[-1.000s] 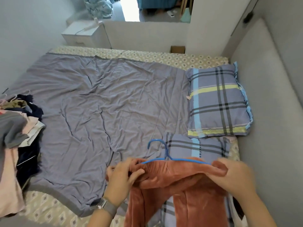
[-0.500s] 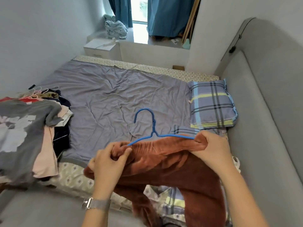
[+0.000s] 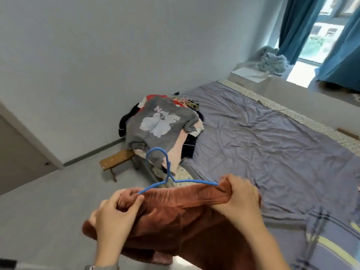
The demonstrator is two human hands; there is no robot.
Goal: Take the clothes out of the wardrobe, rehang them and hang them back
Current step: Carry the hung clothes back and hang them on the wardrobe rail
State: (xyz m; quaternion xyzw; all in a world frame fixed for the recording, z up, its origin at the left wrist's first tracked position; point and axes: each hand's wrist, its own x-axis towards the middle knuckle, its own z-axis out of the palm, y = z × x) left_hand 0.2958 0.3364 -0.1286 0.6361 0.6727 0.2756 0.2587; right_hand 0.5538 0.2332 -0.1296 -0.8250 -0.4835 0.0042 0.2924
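Note:
A rust-brown fleece garment (image 3: 181, 217) hangs from a blue wire hanger (image 3: 167, 172), whose hook points up. My left hand (image 3: 115, 217) pinches the garment's waistband at the hanger's left end. My right hand (image 3: 239, 197) grips the bunched fabric at the hanger's right end. Both hands hold it up in front of me, above the floor and the bed's corner. A pile of clothes on hangers (image 3: 161, 125), topped by a grey printed shirt, lies on the bed's near-left corner.
The bed (image 3: 272, 145) with a lilac sheet fills the right side. A small wooden bench (image 3: 116, 162) stands by the wall next to the pile. A door (image 3: 17, 152) is at the left. Blue curtains (image 3: 300, 26) and a white nightstand (image 3: 251, 75) stand at the back.
The view has swung left from the bed and pillows toward the wall, the door and the clothes pile. Both hands have kept their hold on the brown garment and hanger, carrying them leftward.

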